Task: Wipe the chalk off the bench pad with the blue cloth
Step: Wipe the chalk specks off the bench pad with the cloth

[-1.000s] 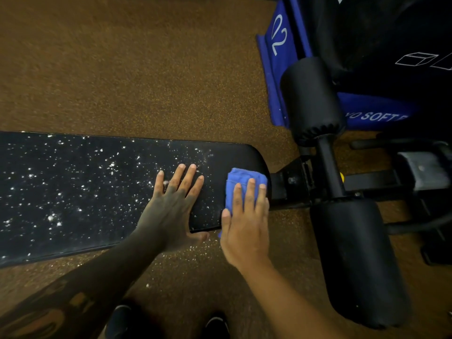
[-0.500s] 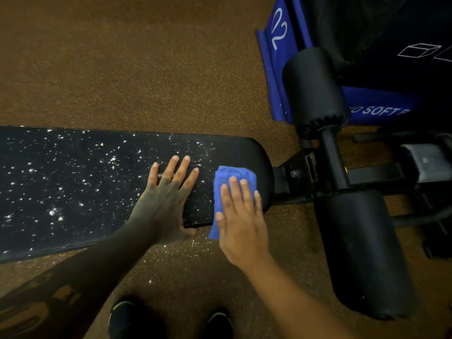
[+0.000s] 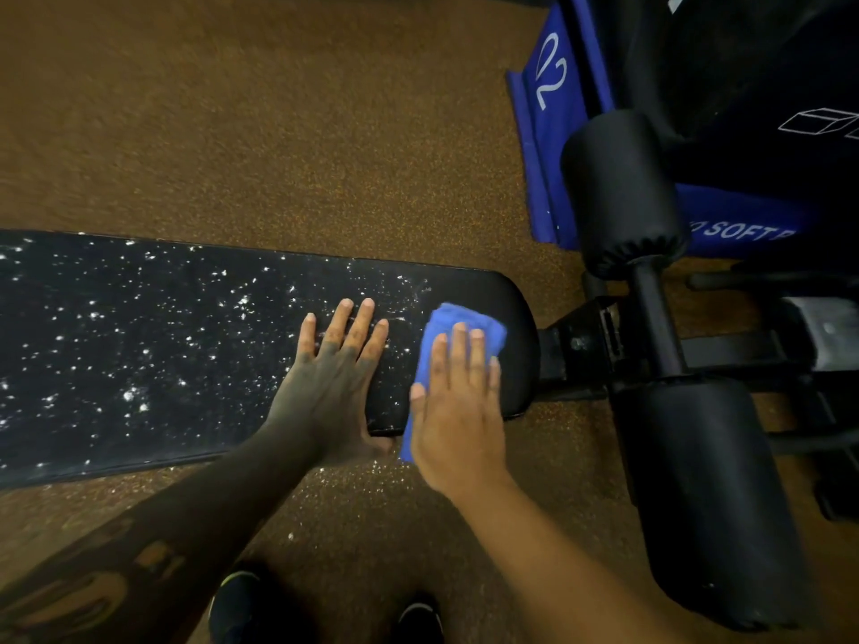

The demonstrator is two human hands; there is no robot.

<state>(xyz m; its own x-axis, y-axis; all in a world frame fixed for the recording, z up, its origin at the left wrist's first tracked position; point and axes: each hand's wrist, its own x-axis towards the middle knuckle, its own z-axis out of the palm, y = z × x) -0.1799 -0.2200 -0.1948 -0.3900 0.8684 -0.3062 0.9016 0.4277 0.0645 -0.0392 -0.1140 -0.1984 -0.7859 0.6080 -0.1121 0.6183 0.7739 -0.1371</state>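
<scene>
A long black bench pad (image 3: 139, 355) runs from the left edge to the middle, speckled with white chalk; its rounded right end looks clean. My right hand (image 3: 458, 411) lies flat on the folded blue cloth (image 3: 465, 320), pressing it onto the pad's right end; the cloth's lower corner hangs over the near edge. My left hand (image 3: 332, 378) rests flat on the pad just left of the cloth, fingers spread, holding nothing.
Two black foam rollers (image 3: 623, 192) (image 3: 706, 495) on a black metal frame (image 3: 581, 346) stand right of the pad. A blue soft box (image 3: 553, 132) sits behind them. Brown speckled rubber floor (image 3: 279, 132) surrounds the bench, with chalk specks near my shoes (image 3: 237, 601).
My right hand slid the cloth leftward along the pad's end, from the tip toward my left hand. The left hand stayed planted.
</scene>
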